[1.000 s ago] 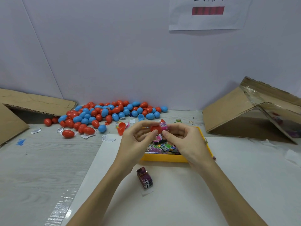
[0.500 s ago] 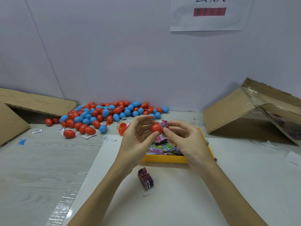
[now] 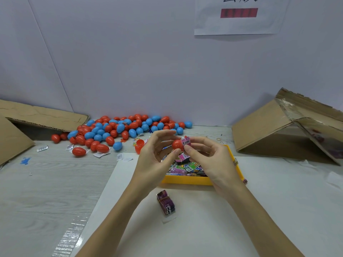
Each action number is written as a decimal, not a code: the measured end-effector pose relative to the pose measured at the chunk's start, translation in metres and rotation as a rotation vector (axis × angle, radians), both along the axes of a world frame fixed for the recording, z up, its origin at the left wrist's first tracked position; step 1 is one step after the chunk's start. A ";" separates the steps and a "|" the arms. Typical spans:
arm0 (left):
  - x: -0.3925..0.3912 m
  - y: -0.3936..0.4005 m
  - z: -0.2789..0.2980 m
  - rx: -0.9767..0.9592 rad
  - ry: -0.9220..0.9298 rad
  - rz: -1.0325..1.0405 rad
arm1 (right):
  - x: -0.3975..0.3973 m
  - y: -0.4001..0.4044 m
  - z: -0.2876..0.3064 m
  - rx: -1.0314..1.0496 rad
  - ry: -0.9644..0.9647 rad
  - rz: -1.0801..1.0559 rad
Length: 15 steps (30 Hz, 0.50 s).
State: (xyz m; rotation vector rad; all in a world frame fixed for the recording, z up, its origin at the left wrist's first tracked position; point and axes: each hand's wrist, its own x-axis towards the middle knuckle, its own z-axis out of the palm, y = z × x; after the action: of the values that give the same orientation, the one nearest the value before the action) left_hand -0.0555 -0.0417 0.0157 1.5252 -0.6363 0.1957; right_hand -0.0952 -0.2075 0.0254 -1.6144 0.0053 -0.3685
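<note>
Red plastic egg (image 3: pixel 176 145): glossy, held in air, long axis sideways, pinched by left hand (image 3: pixel 153 162); small pink packet (image 3: pixel 186 141), white barcode label facing up, touching egg's right end, pinched by right hand (image 3: pixel 213 162).

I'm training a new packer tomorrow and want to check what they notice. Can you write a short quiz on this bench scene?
1. True or false: the left hand pinches a blue egg.
2. Which hand pinches the pink packet? A) left hand B) right hand C) neither
3. Fill in: the tray of packets below the hands is ___ in colour.

Key: 1 false, it pinches a red egg; 2 B; 3 yellow.
</note>
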 end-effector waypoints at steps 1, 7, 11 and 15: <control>0.000 0.000 0.000 -0.006 -0.003 -0.001 | 0.000 0.000 0.000 0.007 0.001 0.008; 0.000 0.000 -0.006 -0.030 -0.071 0.015 | -0.003 0.004 0.002 0.202 0.064 0.083; -0.001 -0.003 -0.007 0.031 -0.173 0.046 | -0.004 0.005 0.006 0.595 0.247 0.223; 0.001 -0.003 -0.010 0.122 -0.299 0.131 | -0.004 0.004 0.007 0.748 0.367 0.342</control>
State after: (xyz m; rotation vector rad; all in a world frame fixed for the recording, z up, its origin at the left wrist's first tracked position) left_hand -0.0544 -0.0442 0.0057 1.6725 -0.7956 0.4993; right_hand -0.0992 -0.2031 0.0326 -0.8948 0.1302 0.1917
